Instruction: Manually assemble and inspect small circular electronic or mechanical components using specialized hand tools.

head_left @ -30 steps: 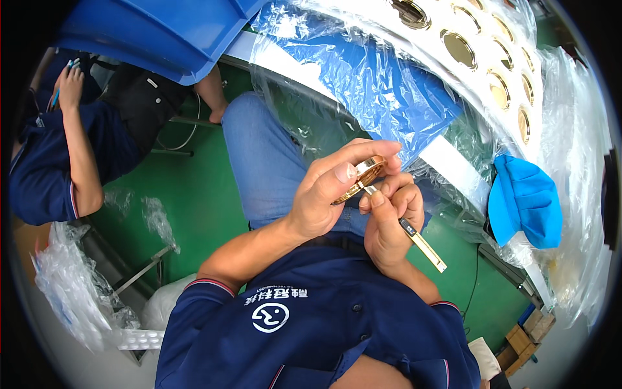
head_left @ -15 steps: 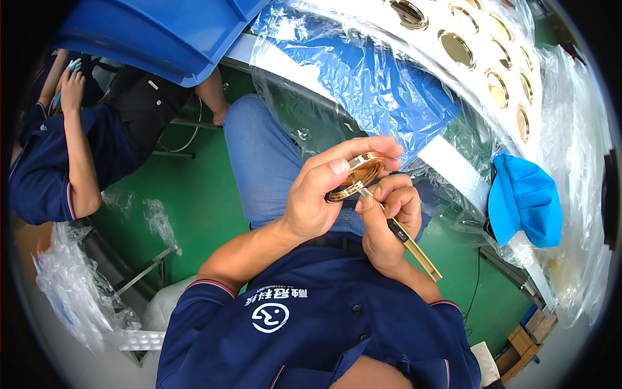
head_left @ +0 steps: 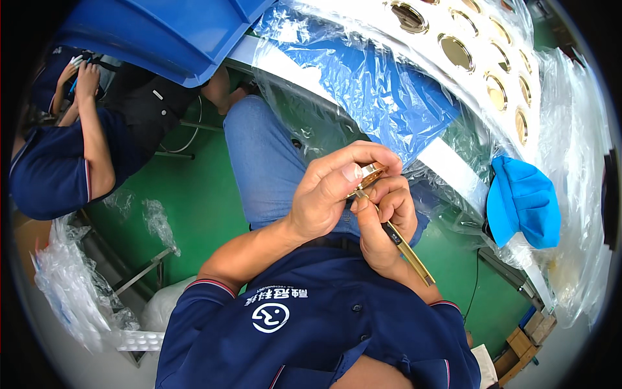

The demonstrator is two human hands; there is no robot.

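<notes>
In front of my body, my left hand [head_left: 324,194] grips a round, shiny gold-coloured rimmed part [head_left: 372,175] between thumb and fingers. The part is tilted so that its rim shows nearly edge-on, and my fingers hide much of it. My right hand [head_left: 387,217] is closed around a slim gold-coloured utility knife [head_left: 409,254] with a black slider. The knife's front end meets the lower edge of the round part, and its back end points toward my right forearm. Both hands are close together, with the right fingertips beside the part.
Rows of similar gold round parts [head_left: 455,52] lie on a white sheet at the upper right. Clear plastic over blue material [head_left: 363,71] covers the table's near side. A blue cap [head_left: 523,202] rests at the right. Upper left are a blue bin [head_left: 149,32] and a co-worker [head_left: 58,168].
The round part has turned more edge-on in my left hand. My right hand and the knife have shifted slightly left and down. The co-worker's arm has moved to the right.
</notes>
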